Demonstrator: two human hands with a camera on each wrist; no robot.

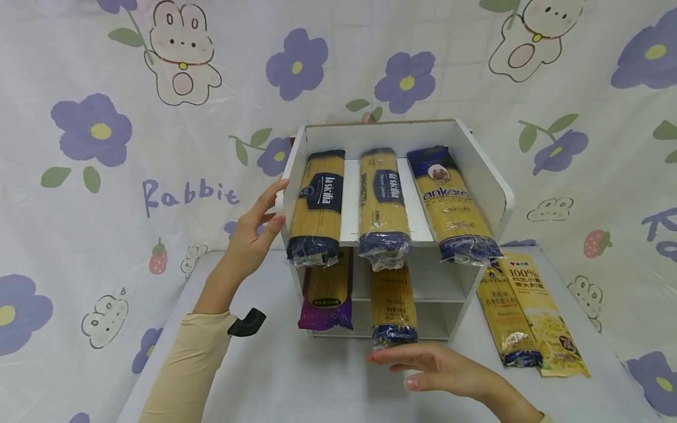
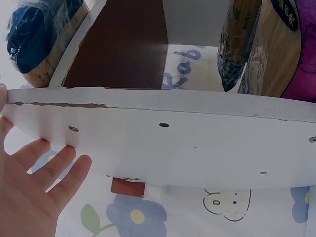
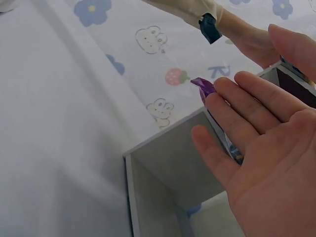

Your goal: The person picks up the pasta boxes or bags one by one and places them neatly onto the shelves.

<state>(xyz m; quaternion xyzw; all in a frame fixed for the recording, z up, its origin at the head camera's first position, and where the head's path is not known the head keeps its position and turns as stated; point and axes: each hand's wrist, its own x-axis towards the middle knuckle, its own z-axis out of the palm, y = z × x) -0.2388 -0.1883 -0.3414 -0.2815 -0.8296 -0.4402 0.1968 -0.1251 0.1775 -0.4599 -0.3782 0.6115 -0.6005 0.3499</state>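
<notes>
- Left hand (image 1: 254, 232) rests flat against the left side panel of the white shelf unit (image 1: 478, 170), fingers straight, grip released and holding nothing; the left wrist view shows the fingertips (image 2: 64, 163) just under the panel's edge
- Right hand (image 1: 439, 370) hovers palm-open right in front of the middle-shelf spaghetti pack (image 1: 392, 305), grip released too, fingers relaxed; it looks just short of the pack's dark end, though I cannot tell whether it touches
- That pack sits in the shelf's lower row and juts out past the front edge; beside it the purple pack (image 1: 327, 296) also overhangs
- Risk, as I judge it: the top row, two lasicilia packs (image 1: 317, 205) and the ankara pack (image 1: 452, 202), hangs well over the front lip; a nudge to the unit from the left hand could tip them forward onto the table (image 1: 296, 376)
- Another risk: drawing out the lower pack could drag its purple neighbour along, since they lie close
- The cellophane looks slick; a loose pinch may slip
- Room: bare table lies in front of the shelf and to its left; on the right, two flat packs (image 1: 529, 317) lie just beside the unit, near the table's right edge, so that side is tight
</notes>
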